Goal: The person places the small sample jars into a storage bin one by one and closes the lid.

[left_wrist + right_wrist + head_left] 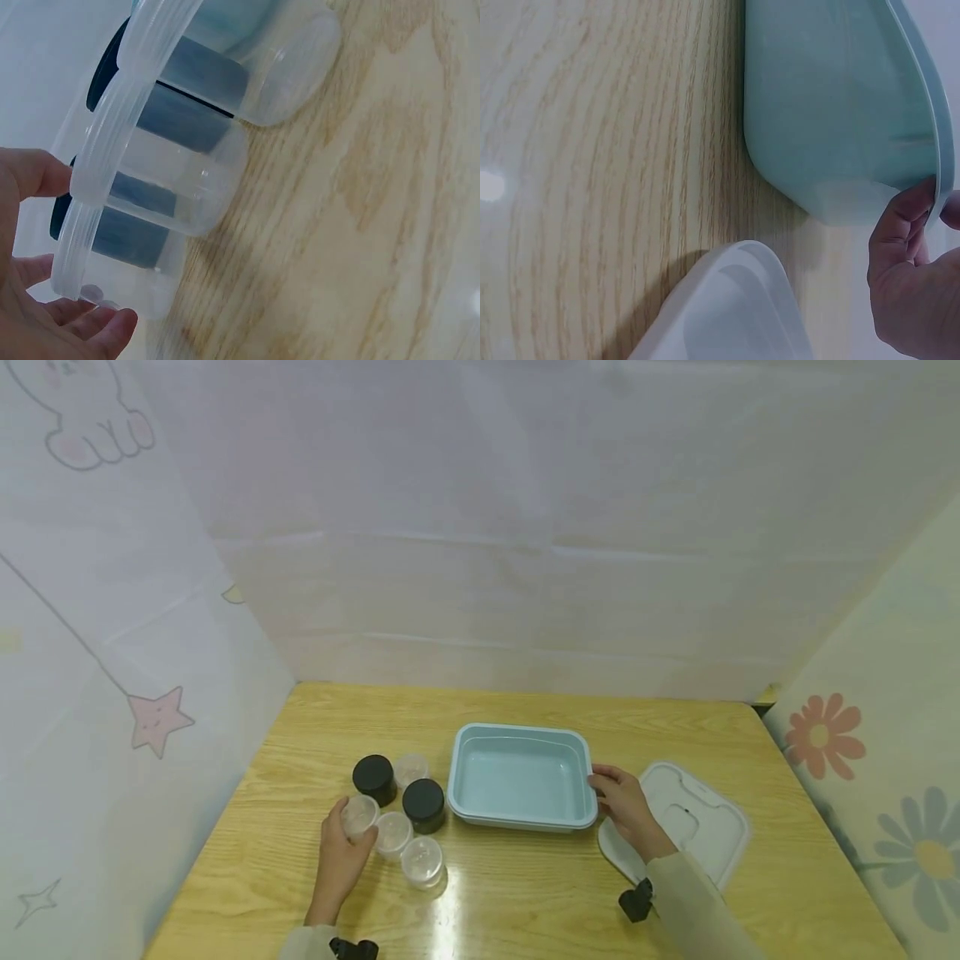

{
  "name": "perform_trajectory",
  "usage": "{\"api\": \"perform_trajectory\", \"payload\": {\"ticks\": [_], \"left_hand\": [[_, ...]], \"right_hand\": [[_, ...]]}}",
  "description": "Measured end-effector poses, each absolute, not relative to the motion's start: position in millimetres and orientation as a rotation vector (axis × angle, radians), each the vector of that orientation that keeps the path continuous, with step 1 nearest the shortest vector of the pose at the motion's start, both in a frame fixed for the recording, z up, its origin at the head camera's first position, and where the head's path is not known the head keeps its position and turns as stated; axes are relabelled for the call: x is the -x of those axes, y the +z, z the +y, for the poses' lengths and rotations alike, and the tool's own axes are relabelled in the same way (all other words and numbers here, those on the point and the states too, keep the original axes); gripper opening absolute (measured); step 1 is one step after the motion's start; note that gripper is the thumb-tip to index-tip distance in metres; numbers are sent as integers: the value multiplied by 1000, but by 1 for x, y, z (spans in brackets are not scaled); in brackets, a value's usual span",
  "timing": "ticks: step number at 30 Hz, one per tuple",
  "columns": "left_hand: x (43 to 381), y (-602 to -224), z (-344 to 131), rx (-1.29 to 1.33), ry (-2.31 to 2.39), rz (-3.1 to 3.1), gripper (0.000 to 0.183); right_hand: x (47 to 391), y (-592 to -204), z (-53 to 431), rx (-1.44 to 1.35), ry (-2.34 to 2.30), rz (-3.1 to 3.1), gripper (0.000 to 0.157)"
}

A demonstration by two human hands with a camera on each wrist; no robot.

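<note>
My left hand [342,853] is around a small clear plastic jar [360,816], thumb on the near side and fingers on the far side. In the left wrist view those fingertips [112,334] curl at the jar's wall, below its pale lid. Right beside it stand two more clear jars, the middle one [393,835] and the nearest one [423,862]. On the right, my right hand [626,806] pinches the rim of a light blue rectangular plastic box [525,781]. The right wrist view has the thumb outside the box's rim [946,161] and fingers under it.
Behind the clear jars are two black jars [373,779] [423,806] and another clear jar [412,770]. A white box lid [716,831] lies partly under my right forearm. Printed cloth walls [487,568] enclose the wooden table [525,893].
</note>
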State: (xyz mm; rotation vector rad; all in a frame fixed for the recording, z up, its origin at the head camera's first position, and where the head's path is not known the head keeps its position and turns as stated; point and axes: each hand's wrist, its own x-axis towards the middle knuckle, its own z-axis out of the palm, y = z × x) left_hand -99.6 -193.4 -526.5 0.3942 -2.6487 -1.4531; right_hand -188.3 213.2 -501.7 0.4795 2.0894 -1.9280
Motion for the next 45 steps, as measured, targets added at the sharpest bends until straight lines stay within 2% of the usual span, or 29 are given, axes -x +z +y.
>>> {"api": "perform_trajectory", "payload": {"ticks": [4, 15, 32, 45], "left_hand": [[100, -529, -195, -383, -1473, -2637, 67], [100, -523, -198, -380, -1473, -2640, 55], [101, -528, -205, -383, -1410, -2580, 68], [102, -528, -207, -395, -1458, -2567, 67]], "right_hand": [[189, -501, 214, -474, -1933, 2089, 41], [190, -501, 214, -486, -1934, 2085, 42], [192, -496, 211, -481, -1999, 2047, 45], [191, -496, 212, -465, -1990, 2051, 45]]}}
